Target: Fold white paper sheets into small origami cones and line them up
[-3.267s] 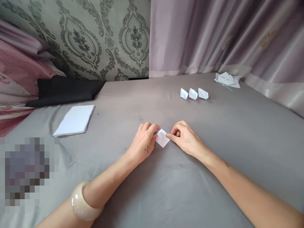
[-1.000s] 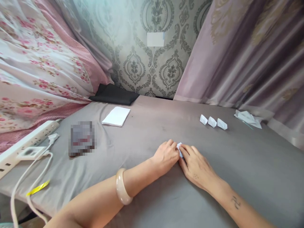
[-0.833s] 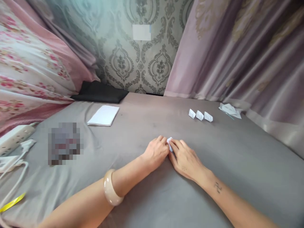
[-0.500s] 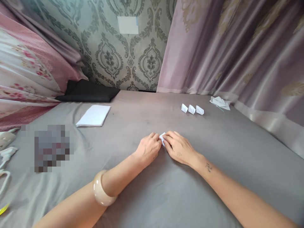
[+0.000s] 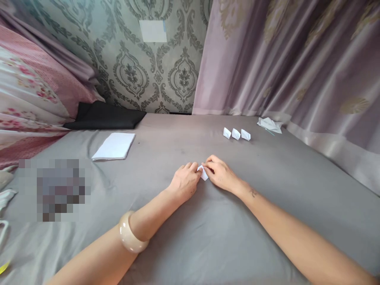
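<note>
A small folded piece of white paper [image 5: 204, 174] lies on the grey sheet between my two hands, its pointed corner toward me. My left hand [image 5: 185, 180] is closed at its left edge, thumb and fingers pressing it. From the right, my right hand [image 5: 221, 173] pinches its upper right edge, with the fingers curled. The fingers cover part of the paper, so its full shape is hidden. Beyond my right hand stand three small folded white paper pieces [image 5: 236, 134] in a row.
A stack of white paper [image 5: 115, 146] lies at the left, before a folded black cloth [image 5: 107, 115]. At the back right are crumpled white papers [image 5: 269, 124]. A blurred patch [image 5: 61, 188] and white cables [image 5: 6, 202] are at the far left. Curtains [image 5: 282, 59] hang on the right.
My right hand has shifted its grip up along the paper, and more of the paper's near corner shows. The whole view has shifted slightly.
</note>
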Motion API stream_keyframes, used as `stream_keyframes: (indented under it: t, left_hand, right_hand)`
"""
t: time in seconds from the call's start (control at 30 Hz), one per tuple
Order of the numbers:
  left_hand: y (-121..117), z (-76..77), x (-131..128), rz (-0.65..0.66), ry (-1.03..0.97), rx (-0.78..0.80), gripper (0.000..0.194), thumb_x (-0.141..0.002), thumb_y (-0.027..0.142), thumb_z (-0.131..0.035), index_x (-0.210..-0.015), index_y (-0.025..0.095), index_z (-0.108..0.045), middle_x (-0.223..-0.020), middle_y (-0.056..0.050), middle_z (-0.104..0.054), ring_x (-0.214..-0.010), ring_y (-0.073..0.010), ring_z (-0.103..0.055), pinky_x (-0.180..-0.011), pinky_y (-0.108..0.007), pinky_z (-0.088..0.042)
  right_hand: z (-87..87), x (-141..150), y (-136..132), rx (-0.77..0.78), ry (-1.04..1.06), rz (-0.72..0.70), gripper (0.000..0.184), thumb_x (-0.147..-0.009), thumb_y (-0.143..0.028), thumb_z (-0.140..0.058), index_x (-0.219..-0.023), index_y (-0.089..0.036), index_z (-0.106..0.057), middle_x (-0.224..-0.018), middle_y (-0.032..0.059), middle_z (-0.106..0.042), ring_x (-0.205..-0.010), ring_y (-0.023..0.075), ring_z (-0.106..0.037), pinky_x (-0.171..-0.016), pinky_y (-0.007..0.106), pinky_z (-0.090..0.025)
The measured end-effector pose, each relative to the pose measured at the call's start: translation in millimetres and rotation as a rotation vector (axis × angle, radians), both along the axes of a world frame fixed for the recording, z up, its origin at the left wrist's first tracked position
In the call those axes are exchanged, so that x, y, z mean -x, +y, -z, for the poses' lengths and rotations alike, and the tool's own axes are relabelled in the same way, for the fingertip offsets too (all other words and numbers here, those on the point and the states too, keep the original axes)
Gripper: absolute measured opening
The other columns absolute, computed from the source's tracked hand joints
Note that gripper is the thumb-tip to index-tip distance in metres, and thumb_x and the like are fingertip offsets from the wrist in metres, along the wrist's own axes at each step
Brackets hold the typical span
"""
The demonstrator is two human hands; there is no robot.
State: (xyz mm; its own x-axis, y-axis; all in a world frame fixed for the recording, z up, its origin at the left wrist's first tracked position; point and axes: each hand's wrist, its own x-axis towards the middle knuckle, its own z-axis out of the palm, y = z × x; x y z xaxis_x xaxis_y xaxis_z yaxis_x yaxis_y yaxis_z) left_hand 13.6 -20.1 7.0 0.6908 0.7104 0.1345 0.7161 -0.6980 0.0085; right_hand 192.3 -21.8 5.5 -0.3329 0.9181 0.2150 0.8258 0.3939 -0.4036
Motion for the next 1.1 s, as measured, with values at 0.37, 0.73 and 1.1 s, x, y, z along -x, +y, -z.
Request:
stream_keyframes:
  t: [0.37,0.73,1.1]
  left_hand:
    - [8.2,8.2,12.6,-0.017,-0.38,0.163,0.038,-0.086,0.011,-0.036,-0.102,0.023,-0.069,-0.102,-0.006,-0.063,-0.09,-0.018,-0.059,-0.077,-0.029,-0.049]
    - [14.7,-11.3,7.0,-0.327,-1.285,0.916,0.045,-0.073,0.044,-0.07,-0.106,0.013,-0.064,-0.109,-0.011,-0.068,-0.101,-0.0213,-0.062,-0.085,-0.031,-0.047]
    - [14.3,-9.6,2.5,-0.29,-1.345,0.913,0.027,-0.073,0.038,-0.07,-0.084,0.014,-0.07,-0.084,-0.005,-0.071,-0.075,-0.0153,-0.062,-0.073,-0.026,-0.046]
  right_hand:
    - [-7.8,-8.2,-5.1,0.151,0.089,0.036,0.016,-0.09,-0.028,-0.047,-0.095,-0.02,-0.06,-0.103,0.0052,-0.056,-0.083,0.0146,-0.056,-0.076,0.03,-0.044]
    - [-11.2,2.9,-8.4,0.705,1.282,0.215,0.016,-0.076,-0.027,-0.07,-0.085,-0.017,-0.061,-0.088,0.0036,-0.067,-0.083,0.013,-0.066,-0.083,0.028,-0.054]
    - [-12.1,15.1,-13.3,0.682,1.177,0.162,0.027,-0.077,-0.033,-0.069,-0.098,-0.017,-0.063,-0.101,0.0061,-0.065,-0.088,0.0152,-0.063,-0.078,0.029,-0.053]
